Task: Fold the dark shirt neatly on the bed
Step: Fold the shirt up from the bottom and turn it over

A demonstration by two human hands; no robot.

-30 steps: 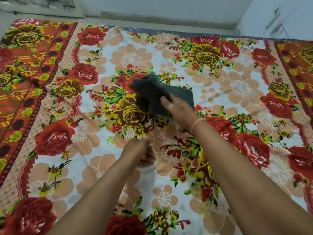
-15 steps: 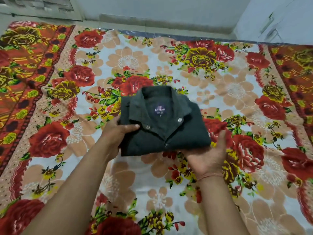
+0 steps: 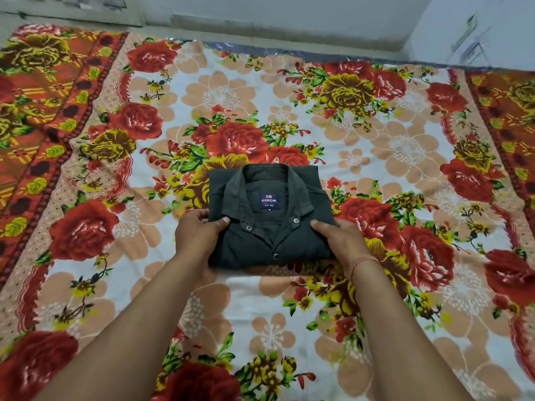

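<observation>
The dark shirt (image 3: 269, 238) lies on the bed as a compact folded rectangle, collar up, with a blue brand label showing inside the collar and metal snaps down the front. My left hand (image 3: 198, 231) grips its left edge, thumb on top of the fabric. On the opposite edge my right hand (image 3: 340, 237) holds it the same way, a thin thread band around that wrist. The fingers of both hands are tucked under the shirt and hidden.
The bed is covered by a floral sheet (image 3: 390, 157) with red roses and an orange-red border (image 3: 34, 120) along the left and right sides. A pale wall (image 3: 289, 15) runs behind the far edge, with a white cabinet (image 3: 477, 27) at the upper right.
The shirt was a crumpled bundle under my right hand a second ago. Both hands then turned it collar-up, took its sides, and it now rests flat on the sheet.
</observation>
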